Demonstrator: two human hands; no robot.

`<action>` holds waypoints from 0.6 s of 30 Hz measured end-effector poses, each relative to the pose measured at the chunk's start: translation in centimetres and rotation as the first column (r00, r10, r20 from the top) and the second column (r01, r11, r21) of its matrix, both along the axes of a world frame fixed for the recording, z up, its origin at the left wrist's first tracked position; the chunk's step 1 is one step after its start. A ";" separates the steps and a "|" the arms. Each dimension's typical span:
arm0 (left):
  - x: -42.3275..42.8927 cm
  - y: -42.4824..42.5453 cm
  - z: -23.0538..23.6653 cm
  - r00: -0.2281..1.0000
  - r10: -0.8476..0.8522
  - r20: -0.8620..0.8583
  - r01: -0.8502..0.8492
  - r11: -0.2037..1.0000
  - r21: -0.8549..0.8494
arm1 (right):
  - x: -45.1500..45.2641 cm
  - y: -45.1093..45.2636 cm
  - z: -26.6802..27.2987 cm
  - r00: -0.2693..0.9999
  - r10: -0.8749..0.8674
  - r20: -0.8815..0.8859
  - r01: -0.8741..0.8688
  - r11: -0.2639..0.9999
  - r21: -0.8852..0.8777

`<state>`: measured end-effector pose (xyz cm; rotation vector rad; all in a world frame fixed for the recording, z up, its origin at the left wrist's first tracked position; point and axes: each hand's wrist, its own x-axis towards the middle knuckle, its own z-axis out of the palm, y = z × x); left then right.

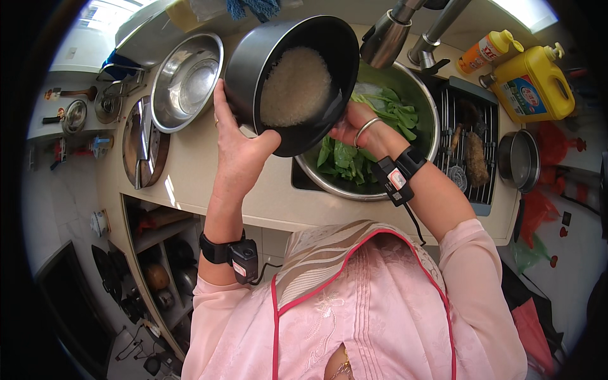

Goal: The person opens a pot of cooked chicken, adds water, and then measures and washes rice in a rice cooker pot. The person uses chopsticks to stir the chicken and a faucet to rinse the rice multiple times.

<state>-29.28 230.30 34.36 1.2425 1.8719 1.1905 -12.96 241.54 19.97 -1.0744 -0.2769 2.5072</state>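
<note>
A black cooking pot [240, 76] is tilted to the right above the counter and the sink. Wet white rice [297, 88] lies in it, with a little cloudy water along the lower right wall. My left hand [242, 137] grips the pot's left side, thumb near the rim. At the right rim my right hand [358, 123] holds the pot, its fingertips partly hidden behind it. Below that hand, a large steel basin [433, 118] with green leafy vegetables [349, 159] and some water stands in the sink. The pot covers part of the basin.
A steel bowl [164, 71] leans left of the pot, near a round chopping board [130, 137] bearing a cleaver [144, 147]. The faucet [387, 38] hangs close behind the pot. To the right stand a drying rack [446, 142], yellow detergent jug [532, 88] and round metal pan [517, 159].
</note>
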 end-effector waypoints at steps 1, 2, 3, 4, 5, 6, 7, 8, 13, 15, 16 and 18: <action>0.0 0.0 0.0 1.000 0.000 -0.009 0.000 1.000 -0.002 | 0.0 0.0 0.0 1.000 -0.001 -0.011 0.001 1.000 0.000; 0.0 0.0 0.1 1.000 0.000 -0.018 0.000 1.000 -0.004 | -0.1 0.0 -0.1 1.000 -0.002 -0.021 0.002 1.000 -0.001; 0.0 0.0 0.1 1.000 -0.001 -0.027 0.000 1.000 -0.006 | -0.1 0.0 -0.2 1.000 -0.005 -0.030 0.006 1.000 0.001; 0.0 0.0 0.1 1.000 -0.001 -0.027 0.001 1.000 -0.006 | -0.1 0.0 -0.3 0.999 -0.003 -0.034 0.003 1.000 0.001; 0.1 -0.1 0.1 1.000 -0.002 -0.028 0.002 1.000 -0.004 | -0.2 0.1 -0.3 0.999 -0.004 -0.038 0.004 1.000 0.004; 0.1 -0.1 0.1 1.000 -0.003 -0.028 0.003 1.000 -0.004 | -0.2 0.1 -0.4 1.000 -0.011 -0.018 0.011 1.000 0.006; 0.1 0.0 0.1 0.999 -0.003 -0.054 0.004 1.000 0.010 | -0.2 0.1 -0.4 0.999 -0.003 -0.041 0.004 1.000 0.007; 0.2 0.0 0.0 0.997 -0.003 -0.080 0.005 1.000 0.023 | -0.2 0.0 -0.4 0.999 -0.002 -0.041 0.003 1.000 0.008; 0.3 -0.1 0.1 0.991 -0.001 -0.135 0.005 1.000 0.031 | -0.1 0.0 -0.1 0.999 0.001 -0.039 -0.001 1.000 0.007; 0.3 -0.1 0.2 0.988 -0.006 -0.157 0.012 0.999 0.039 | -0.1 0.0 0.0 1.000 -0.001 -0.031 0.001 1.000 0.005; 0.4 -0.1 0.2 0.987 -0.007 -0.162 0.014 0.999 0.045 | -0.1 0.0 0.0 0.999 -0.003 -0.039 0.003 1.000 0.005; 0.4 -0.1 0.2 0.986 -0.002 -0.169 0.011 0.999 0.049 | -0.3 0.0 -0.1 0.999 -0.006 -0.053 0.006 1.000 0.005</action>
